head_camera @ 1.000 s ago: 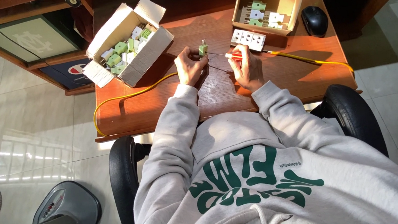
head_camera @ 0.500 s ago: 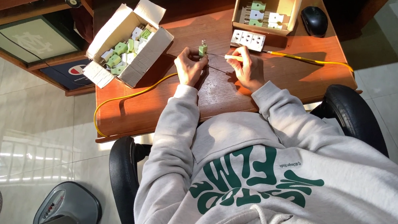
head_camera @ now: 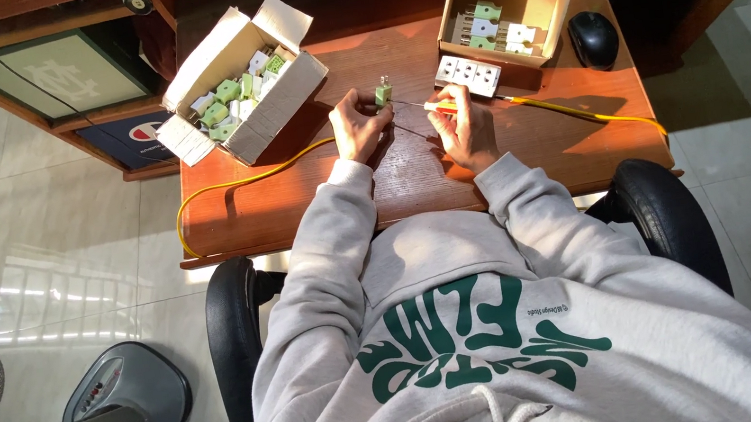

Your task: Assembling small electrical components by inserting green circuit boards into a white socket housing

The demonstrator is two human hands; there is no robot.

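Note:
My left hand (head_camera: pixel 359 127) holds a small green plug-like part (head_camera: pixel 382 95) upright above the wooden table (head_camera: pixel 567 140). In my right hand (head_camera: pixel 461 126) is a thin orange-handled screwdriver (head_camera: pixel 432 106), its tip pointing left toward the green part. Both hands sit close together at the table's middle. A white multi-socket strip (head_camera: pixel 468 76) lies just beyond my right hand.
An open white box (head_camera: pixel 238 83) of green and white parts stands at the back left, a brown cardboard box (head_camera: pixel 506 10) with similar parts at the back right, a black mouse (head_camera: pixel 594 38) beside it. A yellow cable (head_camera: pixel 238 180) crosses the table. A fan base (head_camera: pixel 124 414) stands on the floor.
My right hand has shifted slightly and the screwdriver now points more level at the green part. The left hand stays in place.

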